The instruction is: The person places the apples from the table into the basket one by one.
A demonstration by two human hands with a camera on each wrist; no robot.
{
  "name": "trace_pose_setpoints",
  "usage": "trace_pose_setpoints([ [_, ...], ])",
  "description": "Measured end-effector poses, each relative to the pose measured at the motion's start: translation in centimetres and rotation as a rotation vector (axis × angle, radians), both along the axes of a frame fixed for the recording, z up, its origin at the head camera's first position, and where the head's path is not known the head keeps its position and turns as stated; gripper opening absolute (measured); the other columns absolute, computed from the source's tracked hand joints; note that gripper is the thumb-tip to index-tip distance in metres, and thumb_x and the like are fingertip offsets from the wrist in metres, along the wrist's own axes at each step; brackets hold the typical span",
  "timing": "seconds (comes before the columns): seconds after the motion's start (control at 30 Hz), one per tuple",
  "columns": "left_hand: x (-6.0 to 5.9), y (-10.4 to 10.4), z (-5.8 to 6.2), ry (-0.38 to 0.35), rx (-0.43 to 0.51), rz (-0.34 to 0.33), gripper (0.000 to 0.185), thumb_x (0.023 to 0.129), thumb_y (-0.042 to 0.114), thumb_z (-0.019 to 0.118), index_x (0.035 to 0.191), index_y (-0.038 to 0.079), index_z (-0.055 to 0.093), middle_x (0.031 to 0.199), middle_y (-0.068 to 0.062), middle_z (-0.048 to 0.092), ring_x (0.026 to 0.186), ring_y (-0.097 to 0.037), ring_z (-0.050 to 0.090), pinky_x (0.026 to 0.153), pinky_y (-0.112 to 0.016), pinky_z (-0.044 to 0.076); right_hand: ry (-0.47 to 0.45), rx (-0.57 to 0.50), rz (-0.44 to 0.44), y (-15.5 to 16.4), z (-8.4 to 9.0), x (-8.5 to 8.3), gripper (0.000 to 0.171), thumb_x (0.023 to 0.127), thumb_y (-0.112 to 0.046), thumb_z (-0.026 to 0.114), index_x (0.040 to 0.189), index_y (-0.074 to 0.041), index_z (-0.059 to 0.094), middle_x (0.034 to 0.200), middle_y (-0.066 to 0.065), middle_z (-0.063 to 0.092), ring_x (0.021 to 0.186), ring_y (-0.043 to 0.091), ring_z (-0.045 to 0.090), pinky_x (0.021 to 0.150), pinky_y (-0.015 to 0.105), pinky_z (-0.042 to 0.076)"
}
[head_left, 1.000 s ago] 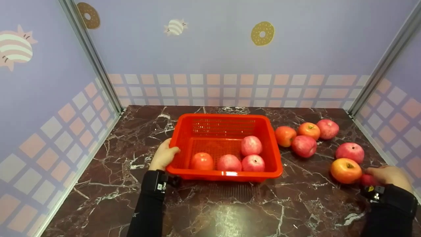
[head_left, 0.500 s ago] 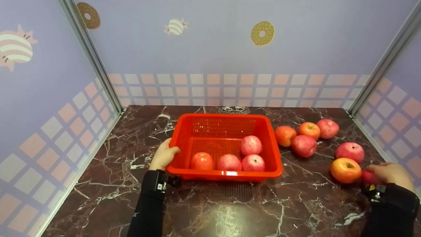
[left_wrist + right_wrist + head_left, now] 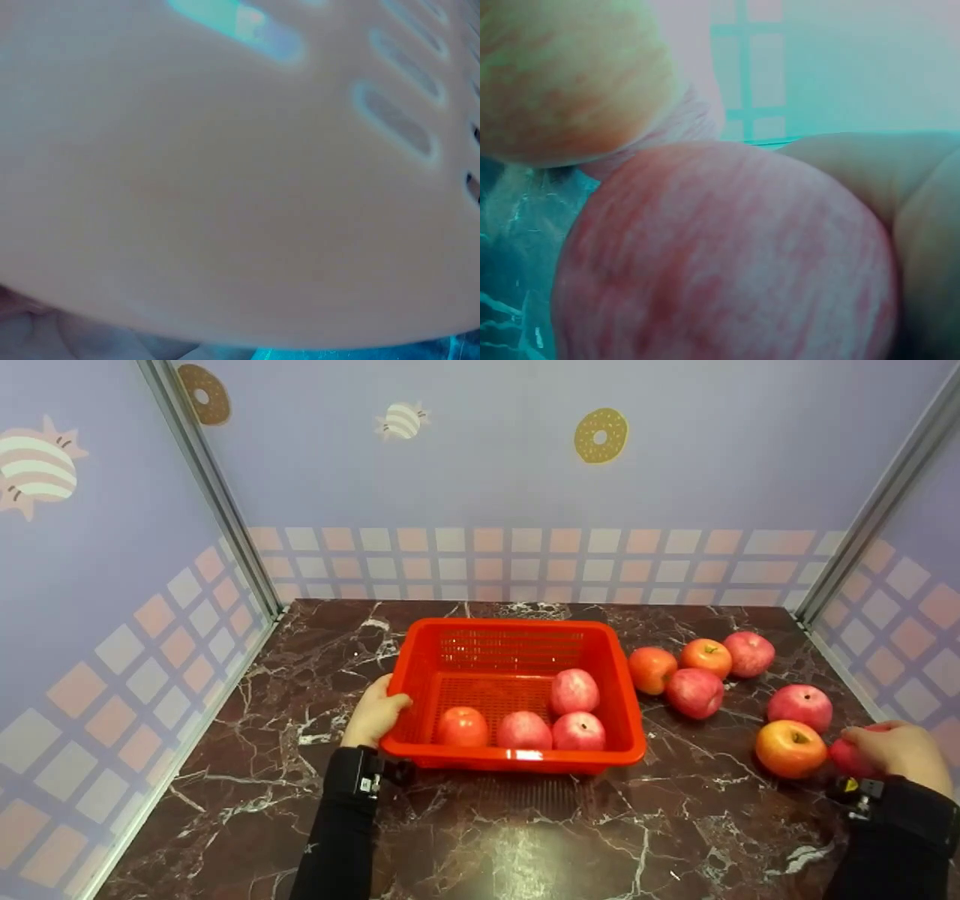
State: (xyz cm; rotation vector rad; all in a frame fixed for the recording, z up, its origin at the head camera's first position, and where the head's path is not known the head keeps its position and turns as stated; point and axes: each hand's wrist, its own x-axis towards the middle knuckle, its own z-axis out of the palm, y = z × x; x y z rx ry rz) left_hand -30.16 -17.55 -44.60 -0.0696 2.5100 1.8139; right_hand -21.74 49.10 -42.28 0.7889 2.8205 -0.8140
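Note:
At the left end of a red plastic basket, my left hand grips the rim with the thumb over it. The basket's slotted wall fills the left wrist view. Inside the basket lie a tomato-red apple and three pinkish apples, one of them a pink apple farther back. On the far right my right hand holds a red apple, which looms large as a streaked apple in the right wrist view. A yellow-orange apple sits right beside it.
Behind the yellow-orange apple rests another pink apple. Right of the basket is a cluster with an orange-red apple and several others. Patterned panels enclose the dark marble tabletop at the back and sides.
My right hand has shifted slightly right and away from me, and more of the red apple it holds shows now. The left hand and the basket stay in place.

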Motion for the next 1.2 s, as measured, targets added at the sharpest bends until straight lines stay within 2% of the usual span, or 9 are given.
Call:
trace_pose_setpoints([
  [0.23, 0.0, 0.0, -0.1, 0.001, 0.014, 0.004, 0.051, 0.086, -0.001, 0.051, 0.136, -0.007, 0.050, 0.125, -0.026, 0.061, 0.103, -0.030, 0.064, 0.083, -0.035, 0.054, 0.057, 0.021, -0.030, -0.8, 0.8, 0.2, 0.065, 0.097, -0.037, 0.050, 0.129, 0.018, 0.045, 0.131, 0.045, 0.046, 0.116, 0.058, 0.050, 0.095, 0.062, 0.046],
  [0.57, -0.1, 0.0, -0.1, 0.008, 0.007, 0.005, 0.052, 0.085, -0.001, 0.052, 0.137, -0.007, 0.050, 0.125, -0.027, 0.061, 0.104, -0.032, 0.064, 0.084, -0.035, 0.054, 0.075, 0.037, -0.071, -2.1, 1.9, 0.2, 0.076, 0.097, -0.041, 0.047, 0.145, 0.017, 0.032, 0.144, 0.047, 0.035, 0.128, 0.061, 0.041, 0.107, 0.065, 0.041],
  [1.0, 0.0, 0.1, 0.0, 0.007, 0.043, -0.004, 0.056, 0.085, -0.002, 0.050, 0.141, -0.008, 0.048, 0.126, -0.028, 0.060, 0.102, -0.031, 0.065, 0.081, -0.034, 0.054, 0.181, 0.026, -0.055, -3.2, 2.5, 0.1, 0.066, 0.097, -0.040, 0.049, 0.139, 0.011, 0.043, 0.134, 0.043, 0.044, 0.112, 0.056, 0.051, 0.087, 0.061, 0.048],
  [1.2, 0.2, 0.1, 0.1, 0.010, 0.059, -0.007, 0.056, 0.086, -0.003, 0.050, 0.141, -0.008, 0.047, 0.128, -0.029, 0.059, 0.105, -0.033, 0.064, 0.083, -0.035, 0.054, 0.205, 0.024, -0.063, -4.1, 3.0, 0.0, 0.065, 0.098, -0.040, 0.049, 0.140, 0.008, 0.043, 0.136, 0.042, 0.045, 0.114, 0.056, 0.050, 0.085, 0.060, 0.048],
])
